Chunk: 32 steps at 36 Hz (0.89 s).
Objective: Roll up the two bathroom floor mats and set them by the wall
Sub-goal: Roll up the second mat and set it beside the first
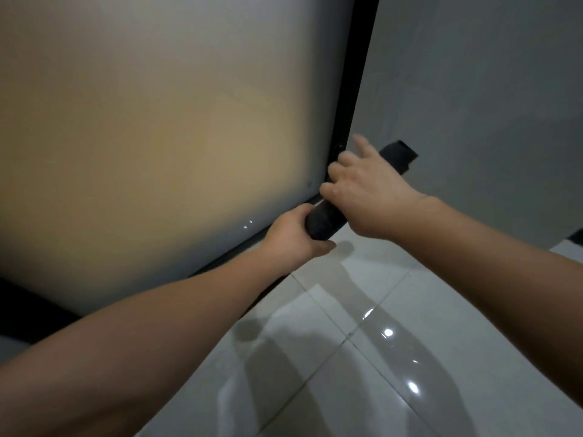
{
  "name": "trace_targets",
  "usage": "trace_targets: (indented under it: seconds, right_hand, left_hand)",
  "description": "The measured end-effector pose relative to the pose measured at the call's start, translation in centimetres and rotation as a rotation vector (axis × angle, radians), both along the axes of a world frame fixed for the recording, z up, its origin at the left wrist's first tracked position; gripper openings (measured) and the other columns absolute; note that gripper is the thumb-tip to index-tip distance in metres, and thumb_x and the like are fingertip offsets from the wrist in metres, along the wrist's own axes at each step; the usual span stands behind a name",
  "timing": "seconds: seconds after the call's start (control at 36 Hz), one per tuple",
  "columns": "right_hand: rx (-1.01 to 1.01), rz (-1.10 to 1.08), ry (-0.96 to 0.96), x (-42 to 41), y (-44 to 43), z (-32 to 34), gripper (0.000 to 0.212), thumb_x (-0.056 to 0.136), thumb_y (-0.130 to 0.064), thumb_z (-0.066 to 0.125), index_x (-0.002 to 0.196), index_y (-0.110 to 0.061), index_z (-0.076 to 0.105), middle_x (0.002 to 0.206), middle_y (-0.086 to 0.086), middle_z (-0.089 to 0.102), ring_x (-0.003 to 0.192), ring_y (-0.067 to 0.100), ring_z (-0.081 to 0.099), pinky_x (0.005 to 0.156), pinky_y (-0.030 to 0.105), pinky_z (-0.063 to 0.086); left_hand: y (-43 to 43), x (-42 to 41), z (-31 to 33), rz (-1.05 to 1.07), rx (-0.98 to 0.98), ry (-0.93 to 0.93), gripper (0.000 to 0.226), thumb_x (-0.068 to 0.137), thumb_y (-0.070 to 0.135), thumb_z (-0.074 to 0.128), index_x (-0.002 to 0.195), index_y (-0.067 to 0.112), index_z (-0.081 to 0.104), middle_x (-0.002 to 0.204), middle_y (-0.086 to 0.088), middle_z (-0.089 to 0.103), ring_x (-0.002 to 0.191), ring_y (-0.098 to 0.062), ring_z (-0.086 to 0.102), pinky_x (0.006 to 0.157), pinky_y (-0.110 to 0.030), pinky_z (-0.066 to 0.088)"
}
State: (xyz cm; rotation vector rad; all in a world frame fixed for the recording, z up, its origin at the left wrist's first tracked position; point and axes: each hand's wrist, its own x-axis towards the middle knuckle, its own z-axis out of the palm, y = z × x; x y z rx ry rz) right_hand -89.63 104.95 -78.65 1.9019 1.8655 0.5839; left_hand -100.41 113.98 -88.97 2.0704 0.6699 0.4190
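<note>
glossy white floor tiles (362, 310) run into a corner, and there one rolled dark mat (318, 223) slants upward, the only mat in view. two hands hold it: the left hand (293, 239) wraps its fingers round the lower end, and the right hand (369, 190) curls over the middle with its index finger lifted straight. just behind stands one frosted panel (157, 137) in a black frame (356, 89), beside a grey wall (473, 89).

I read this as a home bathroom: glossy white tiles (394, 357) at 5 o'clock, a frosted panel (157, 137) in a black frame (356, 89) at 10 o'clock, a grey wall (473, 89) at 2 o'clock.
</note>
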Motion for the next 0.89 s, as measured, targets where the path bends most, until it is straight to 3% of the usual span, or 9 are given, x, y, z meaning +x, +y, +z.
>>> trace_targets:
  seconds: [0.08, 0.17, 0.25, 0.33, 0.42, 0.53, 0.69, 0.81, 0.89]
  right_hand:
    - [0.054, -0.008, 0.081, 1.5, -0.5, 1.5, 0.046, 0.067, -0.050, 0.064, 0.104, -0.022, 0.060, 0.105, 0.007, 0.056, 0.110, 0.031, 0.045, 0.108, 0.062, 0.006]
    - [0.258, -0.024, 0.308, 3.2, -1.2, 2.7, 0.065, 0.069, -0.067, 0.051, 0.114, -0.020, 0.058, 0.115, 0.009, 0.057, 0.112, 0.032, 0.048, 0.105, 0.058, 0.023]
    - [0.545, 0.051, 0.793, 3.7, -1.7, 2.4, 0.044, 0.084, -0.043, 0.056, 0.119, -0.015, 0.057, 0.113, 0.003, 0.061, 0.098, 0.024, 0.058, 0.090, 0.039, 0.048]
    - [0.648, 0.109, 1.072, 2.9, -1.5, 1.5, 0.043, 0.085, -0.015, 0.064, 0.127, -0.011, 0.054, 0.118, -0.003, 0.056, 0.092, 0.008, 0.057, 0.085, 0.019, 0.050]
    - [0.552, 0.154, 1.037, 2.3, -1.1, 1.5, 0.058, 0.087, -0.014, 0.061, 0.140, -0.012, 0.038, 0.139, 0.003, 0.046, 0.111, 0.012, 0.054, 0.094, 0.023, 0.047]
    - [0.385, 0.212, 0.849, 0.9, -0.9, 1.5, 0.053, 0.088, -0.015, 0.052, 0.139, -0.012, 0.041, 0.144, 0.004, 0.043, 0.131, 0.019, 0.041, 0.106, 0.037, 0.037]
    - [0.234, 0.154, 1.008, -0.5, -0.7, 1.3, 0.079, 0.066, 0.000, 0.033, 0.143, -0.018, 0.033, 0.152, -0.002, 0.029, 0.139, 0.006, 0.023, 0.113, 0.017, 0.018]
    - [0.204, 0.154, 1.004, -1.4, -1.2, 0.6, 0.084, 0.065, 0.010, 0.035, 0.144, -0.019, 0.031, 0.152, -0.004, 0.028, 0.139, 0.009, 0.024, 0.111, 0.021, 0.023]
    - [0.203, 0.180, 0.967, -1.1, -1.1, 1.9, 0.081, 0.064, 0.006, 0.033, 0.141, -0.017, 0.037, 0.150, -0.001, 0.033, 0.138, 0.011, 0.028, 0.111, 0.023, 0.025]
  left_hand:
    - [-0.5, -0.3, -1.0, 0.067, -0.055, -0.059, 0.045, 0.060, 0.028, 0.084, 0.094, 0.032, 0.055, 0.084, 0.010, 0.064, 0.078, -0.010, 0.062, 0.066, -0.025, 0.048]
    - [-0.5, -0.8, -1.7, 0.161, -0.129, -0.109, 0.047, 0.060, 0.030, 0.084, 0.096, 0.033, 0.054, 0.085, 0.015, 0.062, 0.078, -0.003, 0.059, 0.066, -0.022, 0.046]
    - [-0.5, -1.0, -2.1, 0.198, -0.196, -0.157, 0.048, 0.060, 0.032, 0.084, 0.096, 0.036, 0.053, 0.090, 0.016, 0.062, 0.081, 0.002, 0.058, 0.067, -0.023, 0.046]
    - [-0.6, -0.8, -2.3, 0.189, -0.237, -0.175, 0.047, 0.057, 0.037, 0.084, 0.091, 0.042, 0.052, 0.090, 0.015, 0.063, 0.081, 0.003, 0.060, 0.068, -0.024, 0.049]
    - [-0.7, -0.6, -2.8, 0.181, -0.232, -0.181, 0.051, 0.051, 0.044, 0.083, 0.092, 0.046, 0.051, 0.092, 0.018, 0.063, 0.081, 0.008, 0.058, 0.066, -0.020, 0.045]
    - [-1.0, -1.0, -3.9, 0.206, -0.253, -0.194, 0.054, 0.050, 0.044, 0.084, 0.093, 0.048, 0.051, 0.091, 0.020, 0.063, 0.082, 0.008, 0.058, 0.068, -0.020, 0.045]
    - [-1.7, -2.5, -4.9, 0.241, -0.227, -0.206, 0.058, 0.056, 0.038, 0.083, 0.098, 0.052, 0.047, 0.091, 0.031, 0.059, 0.087, 0.011, 0.056, 0.061, -0.006, 0.042]
    - [-1.7, -3.1, -4.9, 0.301, -0.225, -0.226, 0.054, 0.057, 0.033, 0.083, 0.095, 0.047, 0.047, 0.093, 0.021, 0.060, 0.086, 0.009, 0.056, 0.069, -0.019, 0.046]
    - [-1.8, -3.2, -4.6, 0.298, -0.223, -0.225, 0.055, 0.059, 0.033, 0.083, 0.097, 0.047, 0.046, 0.095, 0.019, 0.060, 0.088, 0.008, 0.056, 0.073, -0.024, 0.047]
